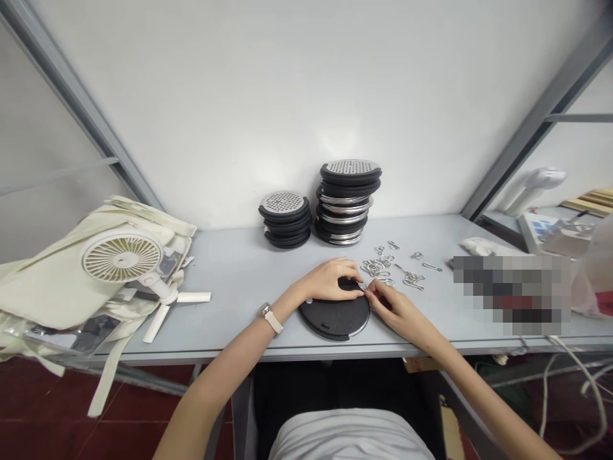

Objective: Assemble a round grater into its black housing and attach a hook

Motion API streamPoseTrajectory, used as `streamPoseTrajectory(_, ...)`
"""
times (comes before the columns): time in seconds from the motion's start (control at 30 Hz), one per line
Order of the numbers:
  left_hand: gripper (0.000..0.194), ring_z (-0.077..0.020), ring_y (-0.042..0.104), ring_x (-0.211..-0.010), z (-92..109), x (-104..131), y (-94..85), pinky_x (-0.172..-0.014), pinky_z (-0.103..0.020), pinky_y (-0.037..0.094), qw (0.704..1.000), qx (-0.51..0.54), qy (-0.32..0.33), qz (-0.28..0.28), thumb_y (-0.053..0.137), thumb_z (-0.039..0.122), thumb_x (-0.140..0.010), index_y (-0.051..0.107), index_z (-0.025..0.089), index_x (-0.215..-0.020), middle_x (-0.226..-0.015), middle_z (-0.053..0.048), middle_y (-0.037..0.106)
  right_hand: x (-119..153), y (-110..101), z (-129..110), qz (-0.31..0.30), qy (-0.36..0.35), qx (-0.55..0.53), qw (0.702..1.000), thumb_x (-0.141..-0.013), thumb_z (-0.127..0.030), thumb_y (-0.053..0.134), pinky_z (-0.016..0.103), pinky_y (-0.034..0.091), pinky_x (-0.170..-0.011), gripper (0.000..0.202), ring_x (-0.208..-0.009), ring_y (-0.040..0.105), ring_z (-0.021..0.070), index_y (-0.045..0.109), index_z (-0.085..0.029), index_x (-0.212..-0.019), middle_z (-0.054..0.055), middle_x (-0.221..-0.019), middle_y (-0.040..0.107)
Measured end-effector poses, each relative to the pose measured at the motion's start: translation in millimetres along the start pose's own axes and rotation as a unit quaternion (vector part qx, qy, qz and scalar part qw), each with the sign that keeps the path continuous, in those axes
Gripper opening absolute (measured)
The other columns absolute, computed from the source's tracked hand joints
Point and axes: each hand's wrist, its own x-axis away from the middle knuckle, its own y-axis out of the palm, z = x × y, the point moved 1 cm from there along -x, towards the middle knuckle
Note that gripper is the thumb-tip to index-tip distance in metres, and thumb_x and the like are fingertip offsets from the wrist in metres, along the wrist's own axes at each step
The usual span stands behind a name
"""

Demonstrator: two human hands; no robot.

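Observation:
A round black disc [330, 317] lies flat near the front edge of the table, with a small slot and a shiny strip on its rim. Over its far side reaches my left hand [332, 280], thumb and fingers pinched on a small metal clip [362, 287]. From the right, my right hand [390, 303] closes its fingertips on the same clip, at the disc's edge. Fingers partly hide the clip. Just beyond both hands, several loose metal clips [376, 267] are scattered, with more clips [412, 279] to the right.
Against the wall stand a short stack of perforated discs [285, 203] and a taller stack [349, 167]. On the left are a cream bag [52, 281] and a white fan [123, 257]. A blurred-out item [512, 294] lies right, beside a plastic bag [594, 268].

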Motion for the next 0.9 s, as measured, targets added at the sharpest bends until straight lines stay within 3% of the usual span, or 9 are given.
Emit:
streamPoseTrajectory(0.33, 0.018, -0.0158, 0.056, -0.089, 0.3, 1.0, 1.0, -0.084, -0.026, 0.044, 1.000, 0.006, -0.013, -0.003, 0.062, 0.032, -0.081, 0.065, 0.018, -0.091, -0.091, -0.004, 0.058, -3.5, 0.8, 9.9, 0.002, 0.014, -0.025, 1.000, -0.095, -0.040, 0.037, 0.027, 0.037, -0.059, 0.028, -0.061, 0.044, 0.0147, 0.044, -0.022, -0.075, -0.003, -0.064, 0.046)
streamPoseTrajectory(0.73, 0.029, -0.0196, 0.054, -0.101, 2.1, 1.7, 1.6, -0.092, -0.030, 0.042, 0.999, -0.044, -0.014, -0.012, 0.061, 0.033, -0.082, 0.061, 0.019, -0.108, -0.100, -0.006, 0.058, -4.8, 0.5, 7.0, 0.012, -0.001, 0.000, 1.000, -0.096, -0.039, 0.035, 0.028, 0.040, -0.061, 0.026, -0.063, 0.047, 0.0158, 0.043, -0.023, -0.078, -0.002, -0.066, 0.049)
streamPoseTrajectory(0.9, 0.021, -0.0189, 0.054, -0.098, 1.1, 2.1, 3.2, -0.091, -0.030, 0.042, 0.998, -0.058, 0.008, -0.005, 0.059, 0.032, -0.084, 0.063, 0.019, -0.100, -0.097, -0.005, 0.057, -5.2, 0.3, 8.1, 0.013, 0.002, -0.007, 1.000, -0.096, -0.039, 0.035, 0.028, 0.040, -0.063, 0.024, -0.064, 0.048, 0.0158, 0.044, -0.023, -0.081, -0.002, -0.068, 0.049)
